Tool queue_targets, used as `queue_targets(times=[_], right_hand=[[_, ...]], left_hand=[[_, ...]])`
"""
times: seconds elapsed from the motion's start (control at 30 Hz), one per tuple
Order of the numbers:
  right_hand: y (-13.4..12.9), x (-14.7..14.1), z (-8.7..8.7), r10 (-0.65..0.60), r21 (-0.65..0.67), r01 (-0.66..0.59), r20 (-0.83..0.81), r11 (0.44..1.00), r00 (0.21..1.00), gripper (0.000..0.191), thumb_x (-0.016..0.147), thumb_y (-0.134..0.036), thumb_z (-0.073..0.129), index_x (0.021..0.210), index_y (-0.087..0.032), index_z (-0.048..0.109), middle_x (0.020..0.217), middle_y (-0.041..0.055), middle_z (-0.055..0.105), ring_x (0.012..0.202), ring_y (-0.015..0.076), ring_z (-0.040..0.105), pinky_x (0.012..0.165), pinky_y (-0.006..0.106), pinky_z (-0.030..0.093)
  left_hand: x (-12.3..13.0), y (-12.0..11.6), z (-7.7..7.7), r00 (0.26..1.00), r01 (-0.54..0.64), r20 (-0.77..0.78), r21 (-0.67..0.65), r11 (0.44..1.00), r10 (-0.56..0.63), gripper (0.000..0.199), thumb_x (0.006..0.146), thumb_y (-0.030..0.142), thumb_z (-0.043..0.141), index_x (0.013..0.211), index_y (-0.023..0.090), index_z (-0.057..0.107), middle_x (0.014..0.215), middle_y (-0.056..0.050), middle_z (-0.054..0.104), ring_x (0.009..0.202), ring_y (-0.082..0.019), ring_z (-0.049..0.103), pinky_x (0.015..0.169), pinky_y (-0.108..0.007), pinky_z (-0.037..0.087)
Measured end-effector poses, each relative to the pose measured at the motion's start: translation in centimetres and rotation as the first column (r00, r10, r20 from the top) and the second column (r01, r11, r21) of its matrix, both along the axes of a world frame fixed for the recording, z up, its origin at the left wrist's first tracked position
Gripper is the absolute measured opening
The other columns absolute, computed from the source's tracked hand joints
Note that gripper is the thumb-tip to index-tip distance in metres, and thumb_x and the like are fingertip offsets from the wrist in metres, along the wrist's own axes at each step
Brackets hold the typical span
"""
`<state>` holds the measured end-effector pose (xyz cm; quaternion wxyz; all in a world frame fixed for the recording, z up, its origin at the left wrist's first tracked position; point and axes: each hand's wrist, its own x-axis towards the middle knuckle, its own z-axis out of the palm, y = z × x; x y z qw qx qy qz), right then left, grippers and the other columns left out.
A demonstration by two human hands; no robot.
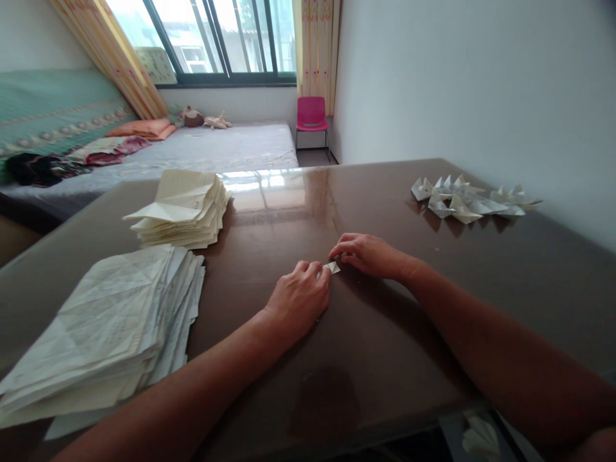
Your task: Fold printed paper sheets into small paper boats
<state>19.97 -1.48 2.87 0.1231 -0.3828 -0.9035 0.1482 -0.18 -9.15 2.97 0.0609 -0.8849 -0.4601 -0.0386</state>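
A small piece of folded paper point(333, 267) lies on the brown tabletop point(269, 385) in the middle of the head view. My left hand point(301, 294) is closed over its left part, fingers curled down on it, so much of the paper is hidden. Just to the right, my right hand point(363, 252) rests low at the table with bent fingers apart. Its fingertips come close to the paper's upper right edge; whether they touch it I cannot make out.
Two stacks of creased paper stand on the left, a cream stack point(185, 215) behind a whiter stack point(106, 321). Several folded paper boats point(457, 197) sit at the back right by the white wall point(471, 83). Beyond the table are a bed point(231, 144) and a pink chair point(311, 115).
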Motion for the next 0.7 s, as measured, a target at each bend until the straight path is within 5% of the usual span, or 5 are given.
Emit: queue_targets(times=[0.2,0.33,0.57,0.7], right_hand=[[0.14,-0.13,0.02,0.083,-0.053,-0.084,-0.018,0.995,0.996,0.016,0.083,-0.016,0.058,0.094,-0.019,0.069,0.095,0.0057,0.064,0.088,0.0172,0.059,0.079,0.026,0.043],[0.20,-0.29,-0.01,0.078,-0.086,-0.083,-0.059,0.993,0.995,0.012,0.082,-0.015,0.059,0.088,-0.017,0.069,0.088,0.0047,0.065,0.081,0.0162,0.058,0.074,0.026,0.043],[0.04,0.14,0.66,0.047,-0.344,-0.124,-0.225,0.931,0.973,0.018,0.082,-0.021,0.059,0.100,-0.019,0.061,0.087,0.0005,0.069,0.077,0.0135,0.062,0.070,0.024,0.047],[0.26,0.16,0.17,0.110,-0.244,-0.180,-0.276,0.953,0.955,0.028,0.080,-0.019,0.063,0.108,-0.020,0.059,0.092,0.0014,0.063,0.082,0.0130,0.059,0.074,0.024,0.047]], left_hand=[[0.00,-0.19,0.47,0.999,-0.019,0.029,-0.039,0.999,0.020,0.027,0.091,0.041,0.049,0.105,0.019,0.055,0.106,-0.008,0.058,0.100,-0.024,0.054,0.075,-0.033,0.053],[0.09,-0.15,0.73,0.998,-0.054,0.018,-0.069,0.996,0.055,0.017,0.091,0.030,0.048,0.104,0.020,0.053,0.103,-0.007,0.057,0.099,-0.023,0.054,0.073,-0.033,0.053],[-0.20,0.12,0.76,0.995,-0.087,0.036,-0.050,0.995,0.088,0.014,0.090,0.025,0.044,0.097,0.020,0.055,0.097,-0.005,0.060,0.092,-0.022,0.058,0.069,-0.032,0.053],[-0.38,0.22,0.81,0.995,-0.090,0.042,-0.053,0.995,0.093,0.016,0.091,0.027,0.043,0.097,0.021,0.056,0.097,-0.005,0.061,0.090,-0.021,0.060,0.069,-0.031,0.052]])
